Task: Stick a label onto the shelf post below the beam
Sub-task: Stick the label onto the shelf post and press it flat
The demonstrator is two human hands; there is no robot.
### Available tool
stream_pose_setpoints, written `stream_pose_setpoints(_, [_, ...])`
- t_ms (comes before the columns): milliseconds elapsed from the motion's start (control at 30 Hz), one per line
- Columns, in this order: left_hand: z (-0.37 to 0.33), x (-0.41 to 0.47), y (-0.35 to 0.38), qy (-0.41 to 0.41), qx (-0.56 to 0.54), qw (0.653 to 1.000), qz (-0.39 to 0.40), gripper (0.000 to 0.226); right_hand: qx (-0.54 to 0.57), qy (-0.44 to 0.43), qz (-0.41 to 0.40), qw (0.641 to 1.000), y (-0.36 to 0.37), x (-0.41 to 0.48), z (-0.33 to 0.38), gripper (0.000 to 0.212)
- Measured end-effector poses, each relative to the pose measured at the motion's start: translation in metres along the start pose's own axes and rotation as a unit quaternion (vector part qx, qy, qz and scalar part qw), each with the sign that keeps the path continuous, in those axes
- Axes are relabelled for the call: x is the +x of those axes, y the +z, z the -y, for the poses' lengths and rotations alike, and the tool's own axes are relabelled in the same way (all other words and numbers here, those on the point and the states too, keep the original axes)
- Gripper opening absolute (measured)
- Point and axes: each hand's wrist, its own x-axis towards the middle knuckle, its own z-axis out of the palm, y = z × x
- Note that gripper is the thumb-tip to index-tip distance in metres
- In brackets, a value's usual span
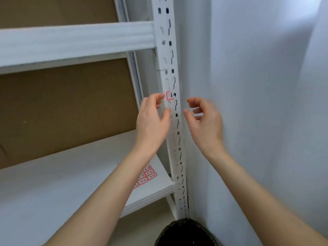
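- the label (170,95), red-bordered with dark handwriting, sits on the front face of the white shelf post (166,50), below the point where the beam (76,41) joins it. it partly covers one of the post's slots.
- my left hand (152,123) is raised just left of the post, palm turned inward, fingers loosely curled and holding nothing.
- its fingertips (160,97) are right beside the label's left edge. i cannot tell whether they touch it.
- my left thumb lies across the front of the post, a little below the label.
- my right hand (205,121) is up on the other side of the post, near it but apart, a bit blurred. fingers and thumb are loosely bent with a gap between them and nothing in the grip.
- the post runs up between my two hands.
- on the white shelf board (53,183) below, a sheet of labels (148,173) with the same red borders lies near the post, partly hidden by my left forearm.
- brown backing board (62,103) fills the space behind the shelves.
- a pale wall (257,86) stands to the right of the post.
- a dark round object (184,233) sits at the foot of the post. i cannot tell what it is.
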Motion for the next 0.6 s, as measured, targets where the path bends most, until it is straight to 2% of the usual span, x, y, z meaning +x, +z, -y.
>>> stream_pose_setpoints(133, [-0.009,0.036,-0.005,-0.016,-0.016,0.999,-0.049,0.037,-0.027,-0.059,-0.008,0.998,0.012,0.021,-0.001,0.028])
stream_pose_setpoints(233, [-0.011,0.058,-0.003,-0.046,-0.015,0.997,-0.054,0.047,-0.028,-0.063,0.006,0.998,0.023,0.029,-0.008,0.036])
stream_pose_setpoints(367, [-0.013,0.08,0.006,-0.063,-0.019,0.997,-0.026,0.052,0.008,-0.059,0.006,0.998,0.04,0.031,-0.015,0.042])
stream_pose_setpoints(500, [-0.015,0.093,0.014,-0.061,-0.024,0.998,0.001,0.041,0.025,-0.085,-0.017,0.996,0.05,0.027,-0.018,0.044])
stream_pose_setpoints(600, [-0.011,0.095,0.019,-0.052,-0.024,0.998,0.022,0.041,0.037,-0.086,-0.052,0.994,0.058,0.025,-0.022,0.044])
